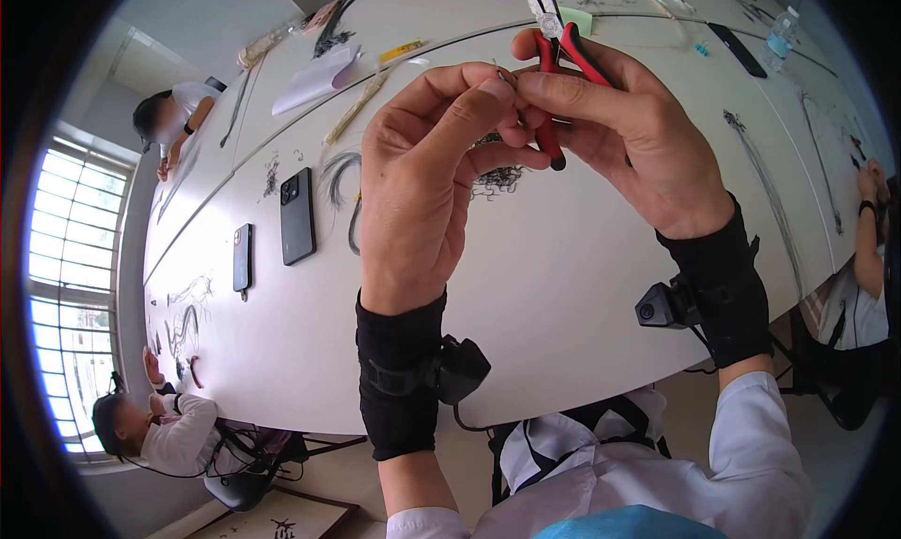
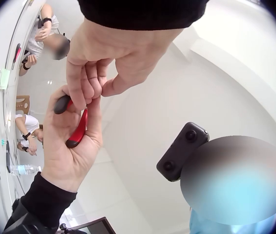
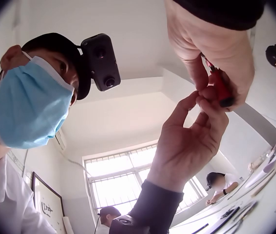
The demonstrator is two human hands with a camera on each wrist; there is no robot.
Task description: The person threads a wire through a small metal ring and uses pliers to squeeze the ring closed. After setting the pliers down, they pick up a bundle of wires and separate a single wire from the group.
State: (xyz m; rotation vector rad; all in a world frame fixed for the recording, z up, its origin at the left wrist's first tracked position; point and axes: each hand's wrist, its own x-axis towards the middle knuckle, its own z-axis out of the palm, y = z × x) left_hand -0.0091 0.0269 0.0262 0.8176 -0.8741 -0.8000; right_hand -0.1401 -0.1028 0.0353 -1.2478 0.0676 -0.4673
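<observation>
Both hands meet above the table in the head view. My left hand (image 1: 422, 154) pinches a tiny dark wire-like piece (image 1: 505, 73) between thumb and forefinger; the fingers hide most of it, so I cannot tell its exact shape. My right hand (image 1: 638, 126) brings its thumb and forefinger to the same spot. Its other fingers hold needle-nose pliers (image 1: 587, 58) with red and black handles, jaws pointing up and away. In the left wrist view the red handle (image 2: 79, 131) lies across the right palm. Below the hands sits a pile of bent dark wire pieces (image 1: 496, 180).
On the white table (image 1: 554, 304) lie two phones (image 1: 297, 216) at left, a paper sheet (image 1: 314, 81), a yellow-handled tool (image 1: 402, 50), and bundles of dark wire (image 1: 343, 177). A water bottle (image 1: 781, 38) stands far right, near another phone (image 1: 737, 51). Other people sit around the table.
</observation>
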